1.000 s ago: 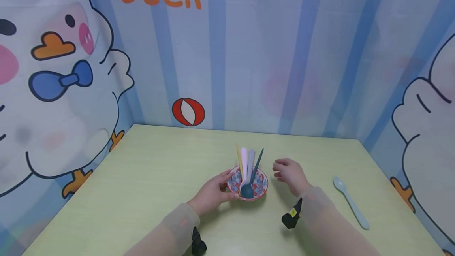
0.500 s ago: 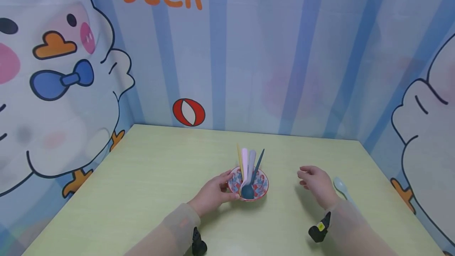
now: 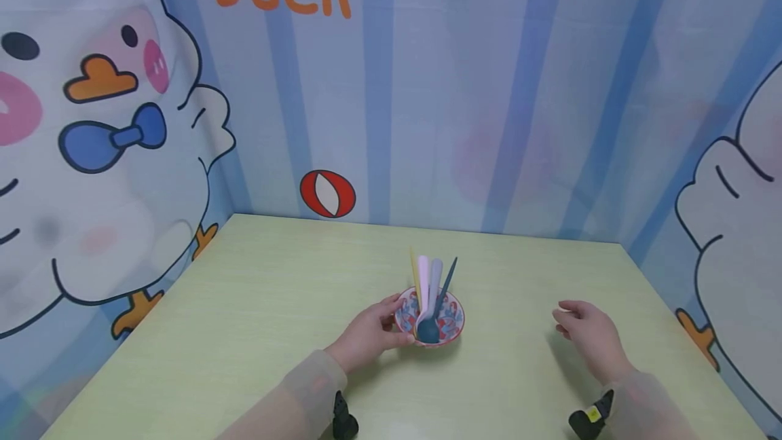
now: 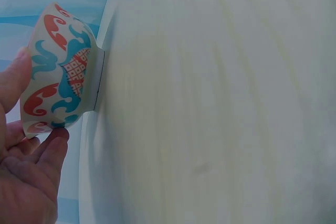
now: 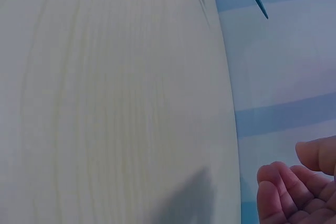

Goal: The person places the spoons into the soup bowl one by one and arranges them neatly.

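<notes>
In the head view my left hand (image 3: pixel 369 338) grips the left rim of a small patterned bowl (image 3: pixel 453 321), thumb and fingers around its edge. Inside lean a dark teal spoon (image 3: pixel 430 331), a pink handle (image 3: pixel 423 280), a lavender handle (image 3: pixel 436 277) and a thin yellow handle (image 3: pixel 415 273). The left wrist view shows the bowl (image 4: pixel 68 72) from the side, with red and blue decoration. Well to the right, my right hand (image 3: pixel 589 338) hovers over the table, fingers loosely bent. Its palm and thumb show in the right wrist view, holding nothing. The pale blue spoon is hidden from the head view.
A pale yellow-green table (image 3: pixel 293 277) spreads under both hands. Behind it and at both sides stands a blue striped cloth backdrop (image 3: pixel 452 87) with cartoon ducks.
My right hand has moved right, away from the bowl, and its hand and arm now cover the pale blue spoon seen earlier. The left hand keeps its hold on the bowl.
</notes>
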The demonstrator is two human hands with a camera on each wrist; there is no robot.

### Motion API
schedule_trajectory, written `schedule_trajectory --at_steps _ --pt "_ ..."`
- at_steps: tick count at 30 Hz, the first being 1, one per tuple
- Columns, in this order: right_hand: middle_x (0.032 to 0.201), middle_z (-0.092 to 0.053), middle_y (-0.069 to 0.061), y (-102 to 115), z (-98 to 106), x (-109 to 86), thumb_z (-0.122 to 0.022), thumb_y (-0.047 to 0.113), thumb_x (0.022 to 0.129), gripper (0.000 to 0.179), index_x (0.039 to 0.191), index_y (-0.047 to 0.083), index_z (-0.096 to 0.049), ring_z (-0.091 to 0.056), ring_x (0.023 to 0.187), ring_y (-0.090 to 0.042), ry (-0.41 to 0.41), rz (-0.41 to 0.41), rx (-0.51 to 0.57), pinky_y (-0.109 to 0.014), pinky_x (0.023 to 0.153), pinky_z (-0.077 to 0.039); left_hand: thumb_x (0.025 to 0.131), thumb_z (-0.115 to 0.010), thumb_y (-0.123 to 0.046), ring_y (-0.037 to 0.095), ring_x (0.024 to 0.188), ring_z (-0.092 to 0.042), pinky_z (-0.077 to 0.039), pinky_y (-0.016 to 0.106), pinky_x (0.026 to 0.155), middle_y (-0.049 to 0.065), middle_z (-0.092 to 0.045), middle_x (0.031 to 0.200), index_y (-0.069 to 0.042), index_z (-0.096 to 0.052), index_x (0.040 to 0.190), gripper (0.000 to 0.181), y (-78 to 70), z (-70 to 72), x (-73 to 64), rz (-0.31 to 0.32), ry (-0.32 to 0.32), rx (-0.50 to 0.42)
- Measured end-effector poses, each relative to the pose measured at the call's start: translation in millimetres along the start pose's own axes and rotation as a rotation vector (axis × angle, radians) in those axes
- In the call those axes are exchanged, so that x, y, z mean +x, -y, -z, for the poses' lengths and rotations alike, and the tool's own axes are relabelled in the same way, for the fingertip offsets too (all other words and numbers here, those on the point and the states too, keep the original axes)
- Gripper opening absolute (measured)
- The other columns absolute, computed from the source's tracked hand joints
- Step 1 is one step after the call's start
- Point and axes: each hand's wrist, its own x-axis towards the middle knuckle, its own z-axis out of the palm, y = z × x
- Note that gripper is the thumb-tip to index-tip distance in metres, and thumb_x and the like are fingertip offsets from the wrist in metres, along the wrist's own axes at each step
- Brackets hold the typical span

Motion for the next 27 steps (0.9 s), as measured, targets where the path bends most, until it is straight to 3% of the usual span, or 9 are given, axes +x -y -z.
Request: schedule_trajectory --at_steps 13,20,27 --pt "0.126 -0.052 -0.033 -24 39 -8.8 -0.051 0.036 0.099 0.063 0.136 -0.014 -0.039 -0.059 0.102 -0.038 -0.074 -0.142 -0.156 -0.045 0.079 -0.050 0.083 -0.077 -0.019 0.020 0.118 -0.054 -0.046 0.034 0.097 0.002 -0.030 0.155 -0.011 -0.040 0.147 0.075 -0.3 -1.5 0.5 -0.024 0.011 -0.015" --pt "0.125 -0.049 -0.035 -39 49 -11.4 -0.056 0.032 0.096 0.061 0.134 -0.013 -0.041 -0.052 0.107 -0.044 -0.120 -0.249 -0.233 -0.051 0.080 -0.048 0.082 -0.078 -0.021 0.019 0.118 -0.053 -0.047 0.033 0.096 0.001 -0.031 0.155 -0.013 -0.040 0.147 0.076 1.3 -0.1 0.4 -0.016 0.007 -0.017" --pt "0.120 -0.050 -0.036 -52 52 -16.4 -0.061 0.030 0.093 0.061 0.128 -0.016 -0.044 -0.048 0.107 -0.049 -0.087 -0.330 -0.282 -0.056 0.081 -0.045 0.082 -0.078 -0.021 0.019 0.118 -0.053 -0.046 0.035 0.097 0.000 -0.030 0.155 -0.012 -0.040 0.147 0.076 -0.3 0.9 0.9 -0.006 0.005 -0.021"
